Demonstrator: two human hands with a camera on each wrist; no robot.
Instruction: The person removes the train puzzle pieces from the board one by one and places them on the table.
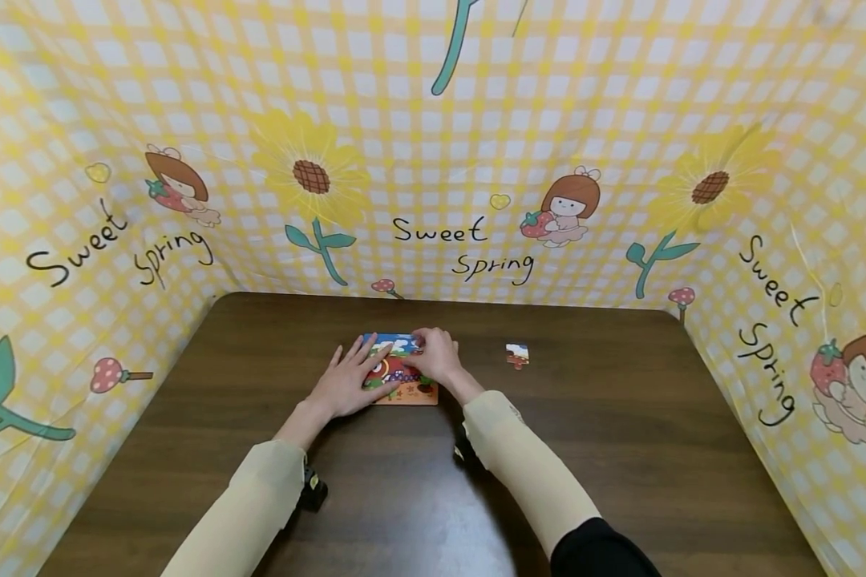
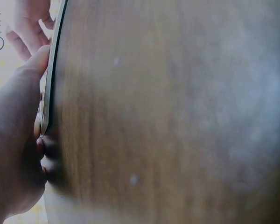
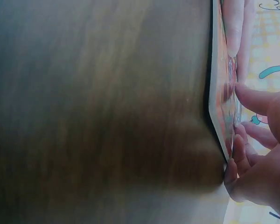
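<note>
The puzzle board (image 1: 420, 395) lies flat on the brown table (image 1: 375, 489), in front of the person and partly covered by 2 hands. The left hand (image 1: 345, 382) rests palm down across the left side of the board; its fingers are spread, the outer fingers reaching beyond the left edge and the thumb lying over the lower picture area. The right hand (image 1: 439, 358) is placed at the upper right of the board, fingers bent, with the thumb touching the picture surface in the right wrist view. Whether these fingertips pinch a piece or only press on it cannot be told. 1 loose jigsaw piece (image 1: 517, 355), blue and white at the top with a reddish tab below, lies on the table to the right of the board, well apart from it. The step in hand is judged to be the fitting of a piece at the upper right while the left hand steadies the board. The next move probably calls for pressing that area level, releasing the right hand, then collecting the loose piece and aligning its tab before insertion.
</note>
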